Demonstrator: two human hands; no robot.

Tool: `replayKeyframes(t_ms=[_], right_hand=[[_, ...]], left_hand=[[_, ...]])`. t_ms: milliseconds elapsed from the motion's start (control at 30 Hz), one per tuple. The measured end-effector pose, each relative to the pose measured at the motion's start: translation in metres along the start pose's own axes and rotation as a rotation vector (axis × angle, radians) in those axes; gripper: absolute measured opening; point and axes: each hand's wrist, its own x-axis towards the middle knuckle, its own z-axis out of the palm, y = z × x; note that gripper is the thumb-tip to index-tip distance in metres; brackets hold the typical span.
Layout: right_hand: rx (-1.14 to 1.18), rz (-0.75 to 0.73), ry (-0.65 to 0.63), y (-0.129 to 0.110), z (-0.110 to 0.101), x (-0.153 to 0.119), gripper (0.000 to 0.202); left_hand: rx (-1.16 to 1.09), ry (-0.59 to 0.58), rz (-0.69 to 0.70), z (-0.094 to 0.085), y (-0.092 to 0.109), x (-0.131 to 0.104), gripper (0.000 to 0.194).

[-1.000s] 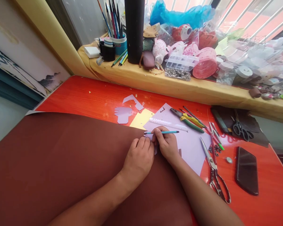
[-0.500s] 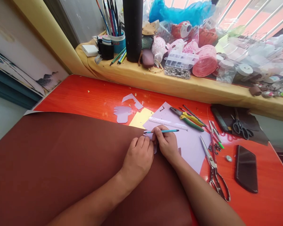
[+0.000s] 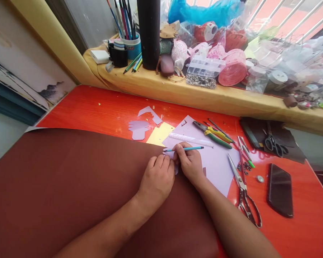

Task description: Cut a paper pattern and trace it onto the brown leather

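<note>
A large brown sheet [image 3: 78,179] covers the left and front of the red table. My right hand [image 3: 188,161] grips a blue pen [image 3: 195,148], whose tip points left over the sheet's upper edge. Close beside it, my left hand [image 3: 157,177] presses down on the sheet with its fingers bent and together. Under and between both hands shows part of a small lilac paper piece [image 3: 176,169], mostly hidden. Whether the left fingertips pinch it is hidden. Behind the hands are a lilac sheet [image 3: 218,172], a ruler [image 3: 191,139] and yellow paper [image 3: 160,133].
Pliers [image 3: 212,134], large scissors [image 3: 243,193] and a phone [image 3: 280,190] lie on the right. Lilac cutouts [image 3: 138,129] rest beyond the brown sheet. Black-handled scissors [image 3: 270,141] lie at the back right. A cluttered ledge [image 3: 150,87] runs behind the table.
The whole view has shifted slightly. Both hands and the pen remain in nearly the same place on the sheet.
</note>
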Motion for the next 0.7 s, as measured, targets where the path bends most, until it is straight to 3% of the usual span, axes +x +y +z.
replayKeyframes(t_ms=[700], right_hand=[[-0.049,0.014,0.03,0.0016,-0.0011,-0.0004,0.042]], left_hand=[[-0.004,-0.008,-0.001,-0.0008,0.001,0.0011,0.015]])
